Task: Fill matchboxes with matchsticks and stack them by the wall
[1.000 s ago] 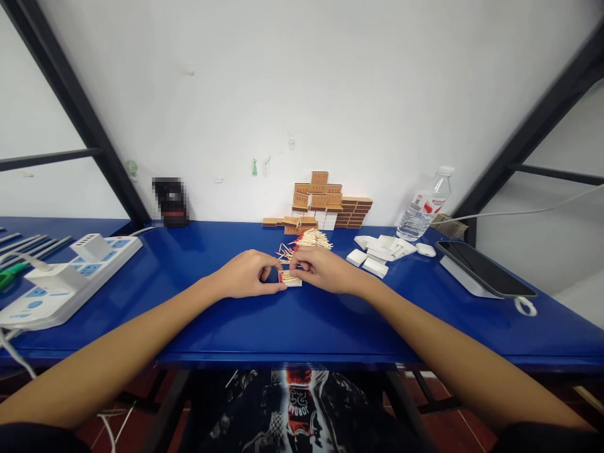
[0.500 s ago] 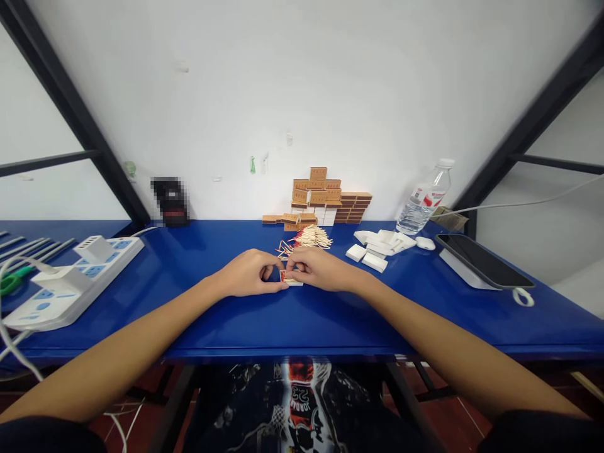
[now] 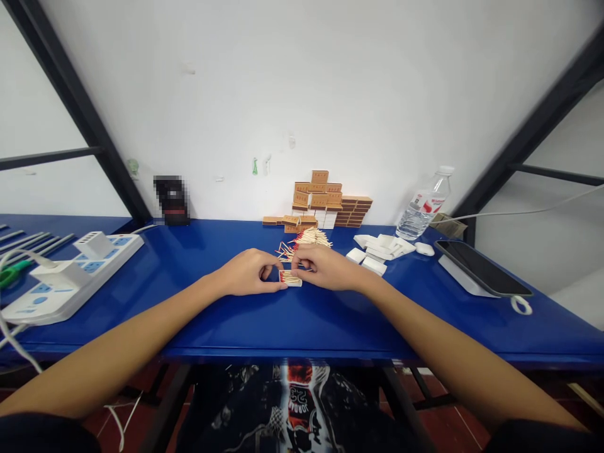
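A small white matchbox tray (image 3: 293, 283) with red-tipped matches (image 3: 287, 276) in it lies on the blue table. My left hand (image 3: 248, 272) holds its left end, thumb at the near edge and index finger at the far edge. Over the tray's right side is my right hand (image 3: 328, 267), thumb and index finger brought together in a pinch at the matches. Whatever is between those fingertips is hidden. Just behind the hands spreads a heap of loose matches (image 3: 314, 237), partly covered by the right hand.
Brown matchboxes (image 3: 319, 199) are stacked against the wall, with white ones (image 3: 324, 218) among them. White tray pieces (image 3: 384, 245), a water bottle (image 3: 425, 204), an earphone case (image 3: 424, 249) and a phone (image 3: 481, 267) are on the right. A power strip (image 3: 70, 277) lies left.
My right hand has shifted slightly right and up, so more of the matches in the tray show. My left hand stays at the tray's left end.
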### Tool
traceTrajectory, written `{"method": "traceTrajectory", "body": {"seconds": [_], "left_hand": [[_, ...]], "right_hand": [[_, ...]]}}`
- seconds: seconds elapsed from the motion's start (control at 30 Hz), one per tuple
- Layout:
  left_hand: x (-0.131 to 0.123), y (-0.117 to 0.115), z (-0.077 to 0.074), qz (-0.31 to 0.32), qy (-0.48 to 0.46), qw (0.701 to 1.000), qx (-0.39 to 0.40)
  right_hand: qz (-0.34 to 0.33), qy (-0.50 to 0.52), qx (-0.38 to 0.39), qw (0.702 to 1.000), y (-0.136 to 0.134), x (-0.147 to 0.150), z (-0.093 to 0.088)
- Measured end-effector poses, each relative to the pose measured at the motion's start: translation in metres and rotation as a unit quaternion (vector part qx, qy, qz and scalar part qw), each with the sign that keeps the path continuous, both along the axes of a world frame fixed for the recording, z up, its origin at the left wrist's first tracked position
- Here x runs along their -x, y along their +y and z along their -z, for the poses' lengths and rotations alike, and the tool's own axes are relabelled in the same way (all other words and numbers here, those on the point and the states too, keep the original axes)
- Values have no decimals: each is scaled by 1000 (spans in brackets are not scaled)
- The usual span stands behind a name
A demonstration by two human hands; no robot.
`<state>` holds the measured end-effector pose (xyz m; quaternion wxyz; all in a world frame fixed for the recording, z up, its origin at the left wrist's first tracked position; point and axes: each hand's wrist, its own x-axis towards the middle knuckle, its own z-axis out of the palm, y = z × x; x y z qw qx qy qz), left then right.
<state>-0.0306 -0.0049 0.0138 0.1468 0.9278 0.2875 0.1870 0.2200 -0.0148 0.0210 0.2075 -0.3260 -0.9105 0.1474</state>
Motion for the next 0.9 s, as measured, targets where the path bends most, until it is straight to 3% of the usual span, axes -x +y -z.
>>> {"method": "traceTrajectory", "body": {"seconds": [0.2, 0.43, 0.67, 0.8, 0.9], "left_hand": [[1, 1, 0, -3, 3, 1000, 20], [0, -1, 0, 11, 8, 1000, -2], [0, -2, -1, 11, 20, 1000, -11], [0, -2, -2, 0, 22, 1000, -10], [0, -2, 0, -24, 3, 999, -23]], "right_hand": [[-13, -40, 41, 998, 1, -3, -1], [-3, -38, 16, 999, -3, -2, -2], [-45, -19, 3, 999, 2, 2, 8], [5, 6, -22, 1000, 5, -6, -1], [93, 2, -78, 993, 13, -25, -13]]}}
